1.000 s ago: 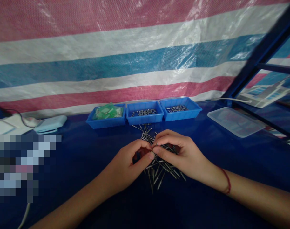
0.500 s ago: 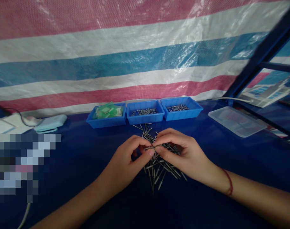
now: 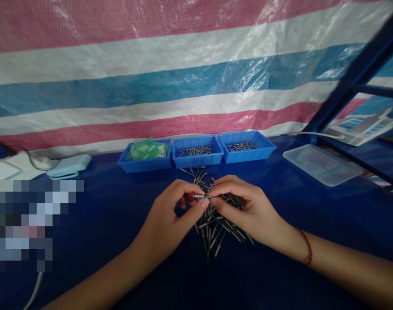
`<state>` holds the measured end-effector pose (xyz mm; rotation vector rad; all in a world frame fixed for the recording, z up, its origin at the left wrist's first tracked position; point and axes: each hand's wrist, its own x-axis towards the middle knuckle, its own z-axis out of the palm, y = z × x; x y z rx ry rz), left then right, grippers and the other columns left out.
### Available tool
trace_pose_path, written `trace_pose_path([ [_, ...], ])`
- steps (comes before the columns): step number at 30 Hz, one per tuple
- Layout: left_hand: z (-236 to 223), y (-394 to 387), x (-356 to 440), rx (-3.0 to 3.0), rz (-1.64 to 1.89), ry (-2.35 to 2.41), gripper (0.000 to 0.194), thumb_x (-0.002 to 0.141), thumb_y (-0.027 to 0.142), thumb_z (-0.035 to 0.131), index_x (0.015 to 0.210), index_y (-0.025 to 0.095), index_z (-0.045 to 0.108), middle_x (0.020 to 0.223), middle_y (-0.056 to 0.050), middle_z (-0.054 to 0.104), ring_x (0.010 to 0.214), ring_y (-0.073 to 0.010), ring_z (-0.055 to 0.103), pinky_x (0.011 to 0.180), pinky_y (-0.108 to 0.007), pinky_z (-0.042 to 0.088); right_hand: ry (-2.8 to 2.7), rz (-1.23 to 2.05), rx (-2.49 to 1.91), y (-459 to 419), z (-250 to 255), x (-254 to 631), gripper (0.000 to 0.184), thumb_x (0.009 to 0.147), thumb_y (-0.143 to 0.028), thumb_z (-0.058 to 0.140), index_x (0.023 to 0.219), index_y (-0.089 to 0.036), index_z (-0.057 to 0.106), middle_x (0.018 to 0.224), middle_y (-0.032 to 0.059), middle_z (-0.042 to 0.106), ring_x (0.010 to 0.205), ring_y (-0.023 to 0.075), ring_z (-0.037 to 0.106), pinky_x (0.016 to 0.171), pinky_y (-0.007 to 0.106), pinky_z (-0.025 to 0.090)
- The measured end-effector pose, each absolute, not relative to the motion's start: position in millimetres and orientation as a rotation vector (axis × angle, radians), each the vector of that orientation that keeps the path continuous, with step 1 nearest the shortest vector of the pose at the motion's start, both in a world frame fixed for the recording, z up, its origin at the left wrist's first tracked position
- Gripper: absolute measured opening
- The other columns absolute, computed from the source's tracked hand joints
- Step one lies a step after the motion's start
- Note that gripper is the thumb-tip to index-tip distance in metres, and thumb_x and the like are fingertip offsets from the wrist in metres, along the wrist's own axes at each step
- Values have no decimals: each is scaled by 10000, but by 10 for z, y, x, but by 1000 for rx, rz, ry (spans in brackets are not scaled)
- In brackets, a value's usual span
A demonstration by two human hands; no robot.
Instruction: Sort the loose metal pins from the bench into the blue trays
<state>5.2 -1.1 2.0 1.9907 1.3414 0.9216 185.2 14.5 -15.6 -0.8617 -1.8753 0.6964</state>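
While both hands (image 3: 206,199) pinch a rivet (image 3: 201,196), the middle blue bin (image 3: 198,161) holds small metal pieces (image 3: 201,150).

No legible text, labels, brands, numbers or signs anywhere in view.
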Motion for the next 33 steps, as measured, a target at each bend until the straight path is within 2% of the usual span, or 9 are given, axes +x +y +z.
trace_pose_path([
  [9,11,-10,51,1938,883,1361,108,822,305,543,840,202,574,783,8,596,701,-136,549,653,-265,441,-1915,718,-840,122,-154,1816,105,810,-161,571,830,-210,662,828,29,657,767,143,623,693,304,508],
  [13,20,-3,39,1875,763,1355,179,832,360,526,926,209,551,788,10,592,706,-145,563,643,-274,452,-1932,664,-865,180,-81,1881,116,841,-193,539,836,-210,654,839,29,662,784,144,618,714,309,501],
  [18,55,18,-6,1880,754,1386,192,849,376,494,946,213,528,751,18,585,649,-135,552,590,-258,439,-1686,46,-1195,583,19,2298,138,843,-252,534,797,-215,659,817,44,683,776,191,620,704,350,486],
  [22,64,66,-77,1951,740,1392,189,855,354,477,966,211,532,749,17,598,638,-136,558,573,-249,428,-1834,-371,-1400,937,-42,2672,179,808,-283,555,858,-176,690,851,89,687,816,255,618,784,441,453],
  [25,53,136,-146,2003,626,1415,213,856,355,467,979,204,556,755,11,618,616,-138,561,563,-248,422,-1848,-406,-1412,1003,-103,2740,202,811,-278,531,871,-166,688,847,91,686,804,252,620,781,435,459],
  [30,53,222,-252,2166,384,1406,215,859,307,442,826,188,618,751,2,639,660,-154,578,608,-251,403,-1943,-333,-1306,858,-110,2562,171,822,-242,514,841,-182,672,863,84,680,847,252,613,805,418,450],
  [33,70,211,-264,2257,279,1351,212,849,290,453,801,189,632,727,1,626,646,-150,569,583,-242,375,-1979,-294,-1245,781,-110,2470,162,821,-241,518,840,-180,667,880,85,670,872,251,605,826,418,446],
])
